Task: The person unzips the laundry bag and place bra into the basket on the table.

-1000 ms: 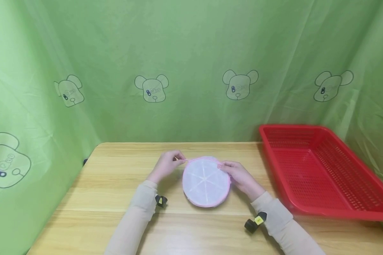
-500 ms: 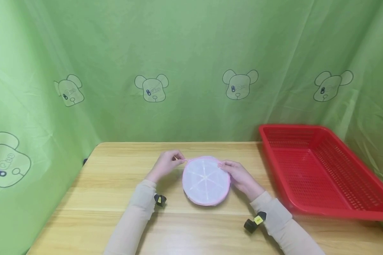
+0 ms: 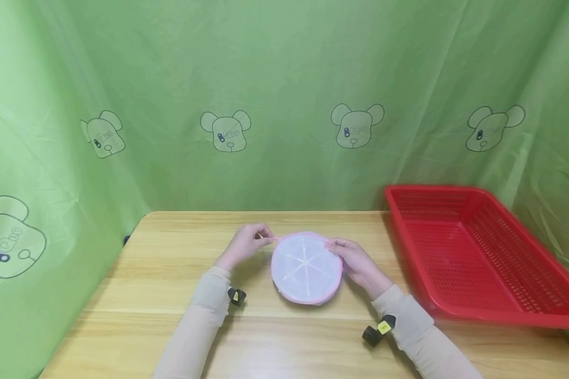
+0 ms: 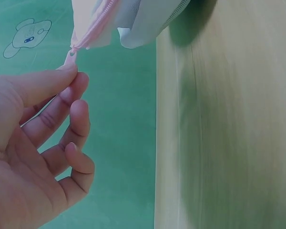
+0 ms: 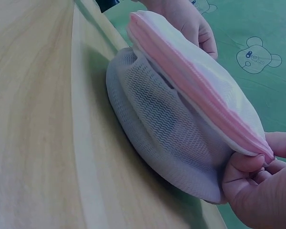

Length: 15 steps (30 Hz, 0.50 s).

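A round white mesh laundry bag (image 3: 306, 269) with a pink zipper (image 5: 200, 90) around its rim is held tilted over the table. In the left wrist view, the thumb and index finger of my left hand (image 3: 247, 244) pinch the pink zipper pull (image 4: 70, 59). The other fingers of that hand are loosely bent. My right hand (image 3: 357, 263) grips the bag's right edge. In the right wrist view, its thumb presses at the end of the zipper, and the grey mesh side (image 5: 162, 119) sags below. What the bag holds cannot be made out.
A red perforated plastic basket (image 3: 419, 273) stands at the right of the wooden table (image 3: 137, 305). Green curtains (image 3: 284, 63) with bear heads hang behind the table and at both sides. A black wrist camera (image 3: 237, 297) sits on the left sleeve, another (image 3: 373, 335) on the right.
The bag's face has tipped slightly, with its lower edge a little higher. Both hands keep their holds and have hardly moved.
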Each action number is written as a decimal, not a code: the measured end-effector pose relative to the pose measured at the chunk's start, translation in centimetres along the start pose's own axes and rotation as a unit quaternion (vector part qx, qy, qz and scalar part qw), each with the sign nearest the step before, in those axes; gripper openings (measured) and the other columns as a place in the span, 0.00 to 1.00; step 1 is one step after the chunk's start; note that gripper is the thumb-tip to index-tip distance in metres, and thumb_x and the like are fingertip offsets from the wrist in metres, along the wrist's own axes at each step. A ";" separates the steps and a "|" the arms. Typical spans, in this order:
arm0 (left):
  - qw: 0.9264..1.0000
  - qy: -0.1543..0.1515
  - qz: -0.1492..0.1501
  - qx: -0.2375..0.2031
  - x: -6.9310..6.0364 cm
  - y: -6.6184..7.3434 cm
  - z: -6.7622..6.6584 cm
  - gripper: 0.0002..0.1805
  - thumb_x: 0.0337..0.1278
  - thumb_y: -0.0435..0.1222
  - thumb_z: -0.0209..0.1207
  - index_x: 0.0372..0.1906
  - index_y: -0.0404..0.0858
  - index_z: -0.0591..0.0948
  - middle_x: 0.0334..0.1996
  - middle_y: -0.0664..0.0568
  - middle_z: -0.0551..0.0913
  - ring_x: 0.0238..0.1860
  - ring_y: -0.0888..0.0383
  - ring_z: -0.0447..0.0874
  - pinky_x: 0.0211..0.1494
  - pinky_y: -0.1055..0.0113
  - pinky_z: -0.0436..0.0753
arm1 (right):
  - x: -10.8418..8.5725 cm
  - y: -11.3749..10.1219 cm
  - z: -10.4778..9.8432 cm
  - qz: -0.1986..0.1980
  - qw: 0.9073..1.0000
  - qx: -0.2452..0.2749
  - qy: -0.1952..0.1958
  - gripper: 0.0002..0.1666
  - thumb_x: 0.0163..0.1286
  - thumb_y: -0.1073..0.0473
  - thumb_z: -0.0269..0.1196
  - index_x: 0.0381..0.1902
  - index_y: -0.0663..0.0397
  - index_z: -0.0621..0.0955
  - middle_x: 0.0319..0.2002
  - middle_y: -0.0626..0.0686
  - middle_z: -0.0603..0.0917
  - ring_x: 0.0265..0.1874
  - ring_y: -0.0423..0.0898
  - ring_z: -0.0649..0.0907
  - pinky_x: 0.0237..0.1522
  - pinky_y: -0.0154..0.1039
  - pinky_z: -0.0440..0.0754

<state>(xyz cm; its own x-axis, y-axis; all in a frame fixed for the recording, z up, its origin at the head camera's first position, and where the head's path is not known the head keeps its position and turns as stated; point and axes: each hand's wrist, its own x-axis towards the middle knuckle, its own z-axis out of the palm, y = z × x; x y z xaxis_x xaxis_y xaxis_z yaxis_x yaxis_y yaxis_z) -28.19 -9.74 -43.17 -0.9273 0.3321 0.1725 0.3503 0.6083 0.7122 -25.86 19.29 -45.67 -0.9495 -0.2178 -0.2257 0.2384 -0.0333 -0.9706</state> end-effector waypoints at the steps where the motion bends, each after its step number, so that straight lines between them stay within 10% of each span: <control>1: 1.000 -0.001 0.000 0.001 0.0 0.0 0.0 0.04 0.58 0.36 0.64 0.35 0.39 0.83 0.35 0.51 0.85 0.35 0.59 0.79 0.42 0.67 0.80 | 0.0 0.0 0.0 -0.001 1.000 0.003 0.000 0.05 0.72 0.61 0.57 0.36 0.48 0.80 0.27 0.41 0.82 0.29 0.35 0.80 0.34 0.28 0.79; 15: 1.000 -0.010 0.006 -0.001 0.0 -0.4 -0.1 0.06 0.58 0.37 0.64 0.35 0.38 0.83 0.35 0.52 0.85 0.37 0.56 0.81 0.43 0.66 0.81 | 0.0 0.1 0.0 -0.001 1.000 0.011 0.014 0.06 0.72 0.62 0.57 0.37 0.47 0.81 0.29 0.40 0.83 0.31 0.35 0.81 0.36 0.28 0.80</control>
<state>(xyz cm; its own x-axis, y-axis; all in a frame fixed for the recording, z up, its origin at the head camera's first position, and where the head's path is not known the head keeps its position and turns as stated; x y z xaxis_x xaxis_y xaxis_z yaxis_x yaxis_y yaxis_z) -28.36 -10.02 -43.34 -0.9199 0.3544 0.1675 0.3618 0.6031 0.7109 -25.88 19.32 -45.74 -0.9554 -0.1900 -0.2261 0.2405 -0.0560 -0.9690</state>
